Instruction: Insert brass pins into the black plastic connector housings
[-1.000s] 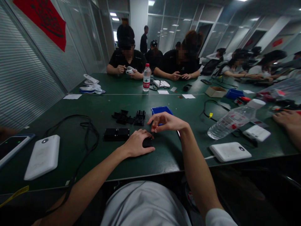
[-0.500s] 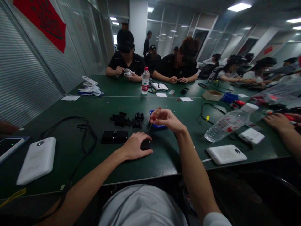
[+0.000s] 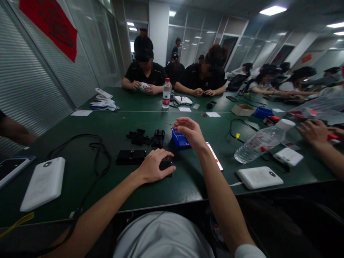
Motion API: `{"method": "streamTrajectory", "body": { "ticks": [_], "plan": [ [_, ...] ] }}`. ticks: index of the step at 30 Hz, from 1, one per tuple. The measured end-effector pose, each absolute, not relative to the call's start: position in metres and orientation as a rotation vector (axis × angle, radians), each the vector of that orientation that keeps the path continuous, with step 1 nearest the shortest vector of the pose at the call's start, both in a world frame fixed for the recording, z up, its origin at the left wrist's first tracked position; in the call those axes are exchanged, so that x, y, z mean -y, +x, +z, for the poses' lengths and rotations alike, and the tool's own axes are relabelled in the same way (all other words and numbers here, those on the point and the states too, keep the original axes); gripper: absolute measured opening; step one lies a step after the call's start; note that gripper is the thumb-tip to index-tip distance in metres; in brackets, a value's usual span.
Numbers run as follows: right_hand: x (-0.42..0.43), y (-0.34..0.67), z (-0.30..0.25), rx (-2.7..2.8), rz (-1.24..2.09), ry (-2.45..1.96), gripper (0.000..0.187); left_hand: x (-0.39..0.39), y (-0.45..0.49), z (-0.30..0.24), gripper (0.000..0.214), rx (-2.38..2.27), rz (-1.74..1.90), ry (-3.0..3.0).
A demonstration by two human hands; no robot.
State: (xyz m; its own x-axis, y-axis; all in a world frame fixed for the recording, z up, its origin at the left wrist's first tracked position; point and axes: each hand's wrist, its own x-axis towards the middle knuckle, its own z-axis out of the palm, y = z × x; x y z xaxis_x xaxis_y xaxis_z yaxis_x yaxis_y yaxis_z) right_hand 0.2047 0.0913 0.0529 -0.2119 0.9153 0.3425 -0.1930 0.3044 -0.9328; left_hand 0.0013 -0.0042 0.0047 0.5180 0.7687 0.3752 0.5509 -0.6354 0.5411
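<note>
My left hand (image 3: 153, 166) rests on the green table (image 3: 107, 122), fingers curled over a small black part (image 3: 166, 165) that it holds down. My right hand (image 3: 189, 132) hovers above a small blue tray (image 3: 180, 140), pinching a thin screwdriver (image 3: 170, 124) whose shaft points left. A flat black block (image 3: 130, 156) lies just left of my left hand. Several black plastic pieces (image 3: 146, 137) sit beyond it, beside the tray.
White power banks lie at left (image 3: 43, 183) and right (image 3: 259, 177), with a black cable (image 3: 98, 154) looping between. A water bottle (image 3: 262, 140) lies on its side at right. A neighbour's hand (image 3: 313, 131) works at far right. People sit across the table behind an upright bottle (image 3: 166, 94).
My right hand lifted the screwdriver off the black part and swung it up and away over the blue tray, the shaft now level. My left hand stayed on the part.
</note>
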Motion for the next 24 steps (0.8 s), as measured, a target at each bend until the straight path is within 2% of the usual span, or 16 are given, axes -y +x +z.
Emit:
{"method": "streamTrajectory", "body": {
  "ticks": [5,11,24],
  "plan": [
    [-0.0912,0.2032,0.0526,1.322,1.171,-0.697,0.032,0.0048,0.0014,0.0049,0.019,-1.060,0.928,2.418],
    [-0.0974,0.2074,0.0503,1.248,1.126,-0.702,0.027,0.0054,0.0002,0.0037,0.024,-1.071,0.964,2.382],
    [-0.0914,0.2058,0.0562,1.222,1.280,-0.690,0.032,0.0034,-0.0014,0.0043,0.023,-1.088,1.044,2.376]
  ]
}}
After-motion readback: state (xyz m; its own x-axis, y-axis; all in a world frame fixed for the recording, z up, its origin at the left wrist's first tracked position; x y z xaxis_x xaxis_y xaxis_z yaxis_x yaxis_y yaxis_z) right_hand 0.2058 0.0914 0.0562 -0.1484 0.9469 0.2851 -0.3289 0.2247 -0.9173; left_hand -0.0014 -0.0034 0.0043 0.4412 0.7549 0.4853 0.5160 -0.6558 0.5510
